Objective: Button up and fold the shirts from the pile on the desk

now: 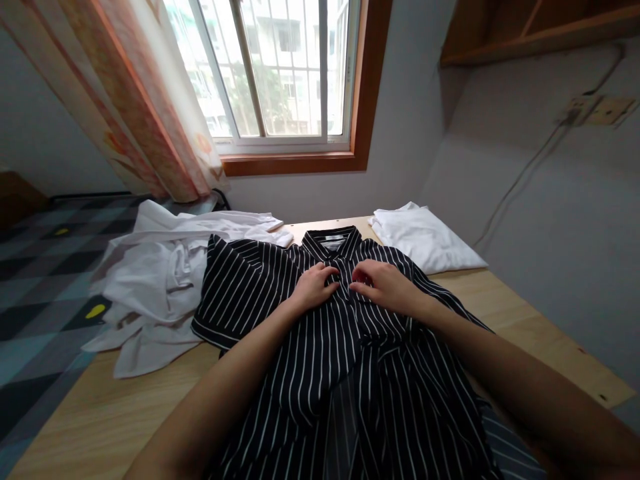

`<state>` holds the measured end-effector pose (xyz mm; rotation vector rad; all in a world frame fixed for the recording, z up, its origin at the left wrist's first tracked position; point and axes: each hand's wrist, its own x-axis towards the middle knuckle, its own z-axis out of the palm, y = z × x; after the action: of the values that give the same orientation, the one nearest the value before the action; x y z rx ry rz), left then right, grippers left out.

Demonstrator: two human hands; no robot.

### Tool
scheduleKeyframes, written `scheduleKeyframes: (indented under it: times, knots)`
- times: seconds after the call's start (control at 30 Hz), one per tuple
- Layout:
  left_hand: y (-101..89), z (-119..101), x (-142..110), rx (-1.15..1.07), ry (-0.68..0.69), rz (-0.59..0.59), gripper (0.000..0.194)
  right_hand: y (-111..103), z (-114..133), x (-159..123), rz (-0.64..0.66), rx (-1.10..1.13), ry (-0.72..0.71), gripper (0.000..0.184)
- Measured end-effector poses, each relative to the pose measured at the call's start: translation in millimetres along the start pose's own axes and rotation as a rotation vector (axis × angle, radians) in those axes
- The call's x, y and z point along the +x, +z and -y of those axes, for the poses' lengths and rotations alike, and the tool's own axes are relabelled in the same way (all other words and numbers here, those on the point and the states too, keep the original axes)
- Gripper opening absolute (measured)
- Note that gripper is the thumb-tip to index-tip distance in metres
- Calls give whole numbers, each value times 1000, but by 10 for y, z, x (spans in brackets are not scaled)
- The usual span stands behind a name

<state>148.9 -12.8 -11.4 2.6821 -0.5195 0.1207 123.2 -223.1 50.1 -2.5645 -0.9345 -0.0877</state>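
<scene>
While the striped shirt (325, 340) lay front up on the wooden surface (540, 320), its long axis ran from the collar (316, 246) at the far end back towards the person, directly beneath both hands. Just left of its front strip (345, 283), the left hand (314, 287) lay over the chest, fingers curved, a narrow gap between them and the thumb. Just right of that strip, the right hand (380, 285) held its fingers curled, thumb a little apart, with no cloth seen between. Neither hand was clearly nearer the strip.

Counted from the left, one bed (30, 280) with a checked cover stood well left of the shirt; one curtain (145, 100) hung beyond its left sleeve. One loose heap of white clothing (155, 280) sat against that sleeve, though how many pieces it held I could not tell. One window (285, 73) was beyond the collar. One folded white cloth (425, 237) lay beyond the right shoulder, and one shelf (543, 43) was fixed farther right, above the shirt's level.
</scene>
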Motion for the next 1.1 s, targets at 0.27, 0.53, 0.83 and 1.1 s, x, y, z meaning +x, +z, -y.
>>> scheduleKeyframes:
  times: [0.27, 0.53, 0.83, 1.1]
  knots:
    - [-10, 50, 16, 65, 8, -4, 42, 697, -352, 259, 62, -144, 17, 50]
    - [0, 192, 45, 215, 28, 9, 56, 856, -472, 241, 78, -190, 42, 74]
    - [-140, 316, 285, 309, 14, 104, 63, 829, -588, 646, 187, -180, 93, 80]
    - [-76, 95, 258, 340, -65, -28, 42, 781, -545, 579, -118, -166, 50, 54]
